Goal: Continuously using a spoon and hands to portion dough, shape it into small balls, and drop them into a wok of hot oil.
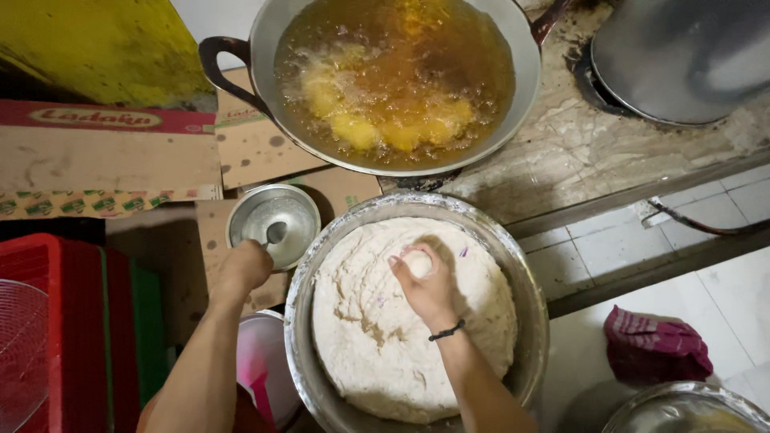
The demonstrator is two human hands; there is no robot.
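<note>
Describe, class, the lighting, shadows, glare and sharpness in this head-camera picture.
Head view: warm light; glare on the oil in the wok and the small steel bowl; the right hand shadows the batter; the left hand and the red crate sit dim; the centre is sharp and the edges bend slightly.

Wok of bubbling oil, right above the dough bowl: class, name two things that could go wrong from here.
1. The wok of hot oil sits close beyond the dough bowl; the right hand, in the dough, could be splashed.
2. The left hand dips a spoon in the small bowl beside the wok's handle; a nudge might tip the oil.
</note>
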